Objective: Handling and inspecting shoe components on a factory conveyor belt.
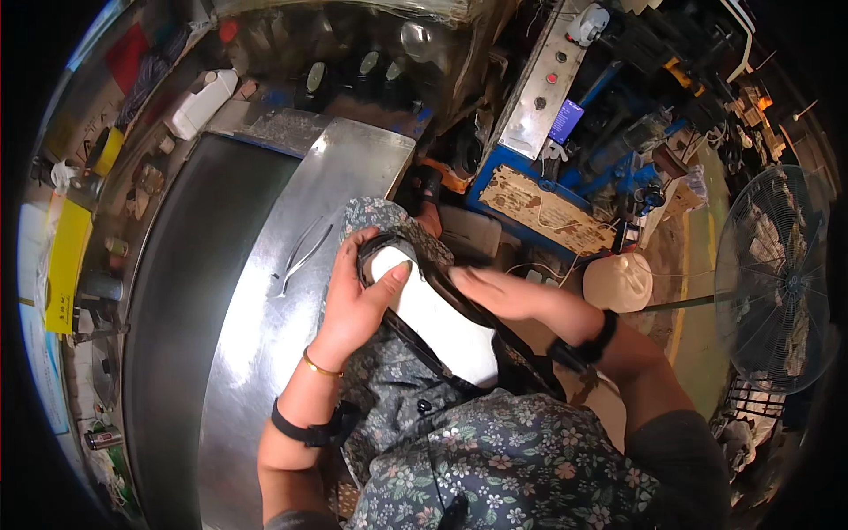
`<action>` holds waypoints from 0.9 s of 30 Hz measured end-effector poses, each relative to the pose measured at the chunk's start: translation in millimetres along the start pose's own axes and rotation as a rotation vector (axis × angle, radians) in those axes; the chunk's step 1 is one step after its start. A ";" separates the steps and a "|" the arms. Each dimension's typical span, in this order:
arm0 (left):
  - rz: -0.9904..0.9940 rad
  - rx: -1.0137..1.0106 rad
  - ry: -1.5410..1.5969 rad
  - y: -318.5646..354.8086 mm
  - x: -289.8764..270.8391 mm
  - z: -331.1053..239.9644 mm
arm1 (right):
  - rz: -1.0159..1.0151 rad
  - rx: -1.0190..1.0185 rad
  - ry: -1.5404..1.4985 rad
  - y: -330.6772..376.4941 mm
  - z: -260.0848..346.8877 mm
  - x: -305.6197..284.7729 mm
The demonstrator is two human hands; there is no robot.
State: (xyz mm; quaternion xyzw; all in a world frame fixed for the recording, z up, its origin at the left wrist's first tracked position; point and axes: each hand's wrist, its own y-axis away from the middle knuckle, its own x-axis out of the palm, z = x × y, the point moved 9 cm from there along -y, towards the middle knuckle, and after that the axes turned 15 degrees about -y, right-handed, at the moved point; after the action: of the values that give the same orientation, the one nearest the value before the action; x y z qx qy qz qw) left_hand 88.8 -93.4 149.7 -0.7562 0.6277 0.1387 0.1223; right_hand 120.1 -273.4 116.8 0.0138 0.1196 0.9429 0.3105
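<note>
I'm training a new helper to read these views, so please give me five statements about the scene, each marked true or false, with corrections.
1. The left hand has its thumb on the white piece. True.
2. The right hand holds the thin metal tool. False: the tool lies on the metal table.
3. A gold bangle is on the left wrist. True.
4. The fan stands on the person's left. False: it is on the right.
5. The cream jug stands on the metal table. False: it is off to the right, away from that table.
</note>
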 end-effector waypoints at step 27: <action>-0.402 -0.252 0.015 98.5 -8.7 47.0 | -0.292 -0.392 0.083 21.6 19.5 74.1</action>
State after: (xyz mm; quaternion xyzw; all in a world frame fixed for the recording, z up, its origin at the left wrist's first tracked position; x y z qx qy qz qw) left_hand -12.2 -86.5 107.9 -0.8764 0.4430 0.1831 0.0476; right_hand 49.8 -242.4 137.2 -0.1029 -0.0521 0.8931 0.4348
